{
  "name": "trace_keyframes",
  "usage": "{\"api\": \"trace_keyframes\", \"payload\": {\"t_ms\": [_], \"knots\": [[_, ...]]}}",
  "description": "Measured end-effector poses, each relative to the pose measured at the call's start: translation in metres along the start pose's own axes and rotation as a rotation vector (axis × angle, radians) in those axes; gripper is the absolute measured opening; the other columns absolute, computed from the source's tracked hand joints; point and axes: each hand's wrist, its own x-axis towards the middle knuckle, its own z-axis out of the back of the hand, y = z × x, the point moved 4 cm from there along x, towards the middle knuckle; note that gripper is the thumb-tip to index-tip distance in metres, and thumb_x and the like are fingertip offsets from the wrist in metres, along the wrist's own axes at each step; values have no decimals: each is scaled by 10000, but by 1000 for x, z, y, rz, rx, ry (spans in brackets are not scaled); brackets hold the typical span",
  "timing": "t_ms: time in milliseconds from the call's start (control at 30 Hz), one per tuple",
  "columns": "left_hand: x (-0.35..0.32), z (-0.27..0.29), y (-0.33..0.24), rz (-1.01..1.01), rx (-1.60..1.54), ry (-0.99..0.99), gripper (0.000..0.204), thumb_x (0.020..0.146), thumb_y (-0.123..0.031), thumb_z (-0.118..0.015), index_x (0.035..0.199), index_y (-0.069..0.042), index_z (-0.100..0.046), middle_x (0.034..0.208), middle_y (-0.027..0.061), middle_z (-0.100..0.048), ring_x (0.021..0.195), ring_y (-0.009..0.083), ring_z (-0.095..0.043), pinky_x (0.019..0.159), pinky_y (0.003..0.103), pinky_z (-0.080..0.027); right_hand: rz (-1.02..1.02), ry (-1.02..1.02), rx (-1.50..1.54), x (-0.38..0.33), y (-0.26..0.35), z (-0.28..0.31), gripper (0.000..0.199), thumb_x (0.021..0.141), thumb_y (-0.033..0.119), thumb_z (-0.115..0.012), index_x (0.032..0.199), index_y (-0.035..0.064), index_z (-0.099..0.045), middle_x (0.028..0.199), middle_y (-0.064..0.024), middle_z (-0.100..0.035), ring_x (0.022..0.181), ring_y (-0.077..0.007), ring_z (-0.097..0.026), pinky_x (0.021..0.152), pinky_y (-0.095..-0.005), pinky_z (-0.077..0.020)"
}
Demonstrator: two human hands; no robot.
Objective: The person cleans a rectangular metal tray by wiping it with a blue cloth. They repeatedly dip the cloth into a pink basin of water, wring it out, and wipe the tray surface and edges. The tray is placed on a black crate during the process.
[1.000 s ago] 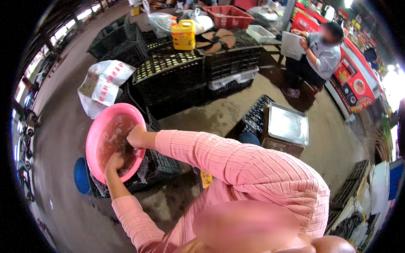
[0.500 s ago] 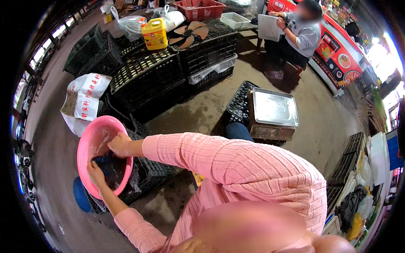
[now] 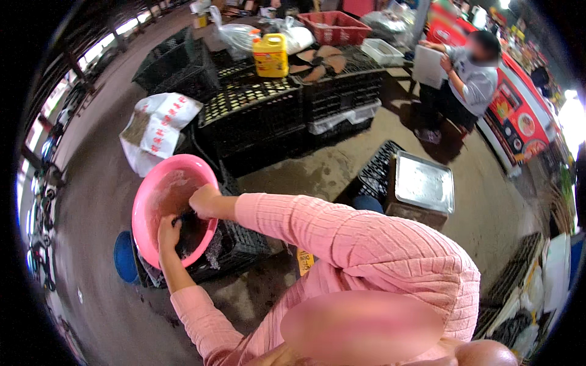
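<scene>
A pink plastic basin (image 3: 160,189) rests tilted on a black crate (image 3: 241,241) at my left. A dark wet mass (image 3: 192,235) lies in its lower part. My right hand (image 3: 204,201) reaches in from the right rim, fingers curled on the dark mass. My left hand (image 3: 168,233) is inside the basin lower down, touching the same mass; its grip is hidden. Both arms wear pink ribbed sleeves.
Black crates (image 3: 256,116) are stacked behind, bearing a yellow jug (image 3: 270,56) and a red basket (image 3: 336,25). A white printed sack (image 3: 160,125) lies left. A metal tray (image 3: 424,182) sits on a box at right. A person in grey (image 3: 470,82) sits beyond. A blue round thing (image 3: 125,257) lies below the basin.
My hands have slid from the basin's middle down into its lower part, onto the dark mass. The basin now appears more tilted, and my head has shifted.
</scene>
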Motion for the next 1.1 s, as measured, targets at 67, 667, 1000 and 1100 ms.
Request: {"api": "trace_keyframes", "payload": {"t_ms": [67,667,1000,1100], "knots": [[5,12,6,-21,13,-240,280,866,-178,-522,1096,-20,-525,1032,253,-586,976,418,-547,828,461,-421,-17,-132,118,0,1,6,222,683,170,-631,855,45,-693,886,-156,-673,865,-300,-652,753,-422,-505],[18,26,-44,61,-643,-266,287,872,-90,-518,1143,2,-493,1217,188,-535,1160,319,-483,973,373,-357,-203,-644,859,46,-50,-16,490,759,337,-669,1095,-2,-560,1012,-233,-611,983,-379,-577,860,-421,-452],[2,33,-59,-26,-986,-17,303,753,68,-547,1041,-19,-521,993,47,-554,982,157,-529,918,276,-383,202,-80,913,37,-1,-17,817,509,244,-829,1168,-46,-444,1067,-225,-593,1020,-345,-574,874,-396,-457],[7,29,-58,-99,-886,-117,374,728,61,-587,1081,-21,-496,993,62,-556,1000,189,-529,932,295,-376,-19,-191,637,45,-6,-26,819,546,267,-815,1193,-28,-408,974,-236,-615,941,-380,-604,818,-424,-479]]}}
